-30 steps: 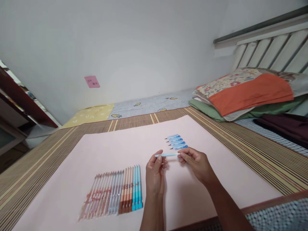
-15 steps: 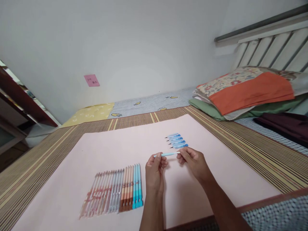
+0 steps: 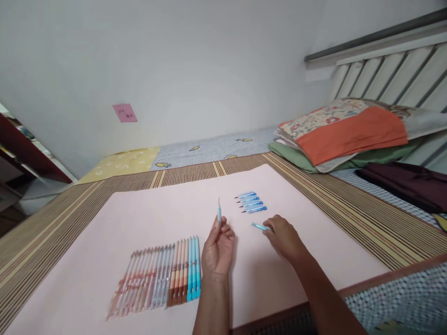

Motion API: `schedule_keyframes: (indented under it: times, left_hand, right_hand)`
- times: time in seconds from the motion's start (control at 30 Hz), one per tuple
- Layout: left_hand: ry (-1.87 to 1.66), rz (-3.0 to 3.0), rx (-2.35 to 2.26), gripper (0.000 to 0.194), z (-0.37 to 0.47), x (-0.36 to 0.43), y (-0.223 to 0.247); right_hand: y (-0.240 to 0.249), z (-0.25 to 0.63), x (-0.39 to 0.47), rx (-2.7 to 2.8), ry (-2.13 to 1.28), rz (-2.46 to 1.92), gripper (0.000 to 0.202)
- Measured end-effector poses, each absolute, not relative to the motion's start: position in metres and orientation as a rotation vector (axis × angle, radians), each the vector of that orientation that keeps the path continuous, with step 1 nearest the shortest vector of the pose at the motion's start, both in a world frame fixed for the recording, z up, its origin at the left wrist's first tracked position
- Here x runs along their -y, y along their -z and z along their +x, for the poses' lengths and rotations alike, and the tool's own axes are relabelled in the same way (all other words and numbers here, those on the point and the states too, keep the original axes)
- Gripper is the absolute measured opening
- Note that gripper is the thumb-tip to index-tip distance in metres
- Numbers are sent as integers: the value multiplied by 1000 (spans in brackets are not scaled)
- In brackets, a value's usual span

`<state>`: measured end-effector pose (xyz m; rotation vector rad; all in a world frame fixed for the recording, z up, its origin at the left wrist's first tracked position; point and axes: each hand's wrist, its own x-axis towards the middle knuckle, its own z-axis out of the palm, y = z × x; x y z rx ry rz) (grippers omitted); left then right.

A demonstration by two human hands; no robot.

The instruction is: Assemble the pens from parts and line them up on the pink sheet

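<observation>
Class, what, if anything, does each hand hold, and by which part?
The left hand holds a slim light-blue pen-like piece by its lower end. The right hand has its fingertips at the right end of a shiny turquoise tube; grip unclear.

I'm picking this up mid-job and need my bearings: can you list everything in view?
clear pens: about a dozen, pinkish to grey, sheet's left
peach-brown pens: four, beside them
cyan pens: three, row's right end
blue pens: four, dark-tipped, sheet's far right
slim pen piece: one, pale blue, left hand
short piece: one, light blue, right hand
sheet: one, pale pink, on mat
mat: striped tan, brown
yellow cloth: one, far left
checked cloth: grey-blue, around mat
pillow stack: orange, floral, green, right
maroon cloth: one, right
slatted panel: one, white, right
bar: one, grey, above panel
note: one, pink, wall
left hand, right hand: over sheet
</observation>
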<state>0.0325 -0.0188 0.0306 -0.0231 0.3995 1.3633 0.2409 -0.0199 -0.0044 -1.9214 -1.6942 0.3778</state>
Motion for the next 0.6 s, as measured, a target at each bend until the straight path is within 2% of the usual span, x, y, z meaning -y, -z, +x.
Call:
schedule_keyframes:
  times: [0.13, 0.23, 0.43, 0.5, 0.6]
  left_hand:
    - [-1334, 111, -472, 19, 34, 21, -27]
    - [-1316, 294, -505, 23, 35, 24, -29]
    - [-1301, 753, -628, 34, 40, 30, -37]
    - [-1300, 836, -678, 30, 41, 30, -34]
    - [-1306, 901, -786, 14, 43, 30, -29]
  right_hand:
    - [6, 239, 17, 1677, -297, -1899, 13]
    - [9, 240, 14, 1434, -499, -1732, 10]
    - [2, 231, 15, 960, -1099, -1155, 50]
    - [-5, 223, 19, 931, -1208, -1065, 51]
    - [-12, 206, 23, 899, -1321, -990, 45]
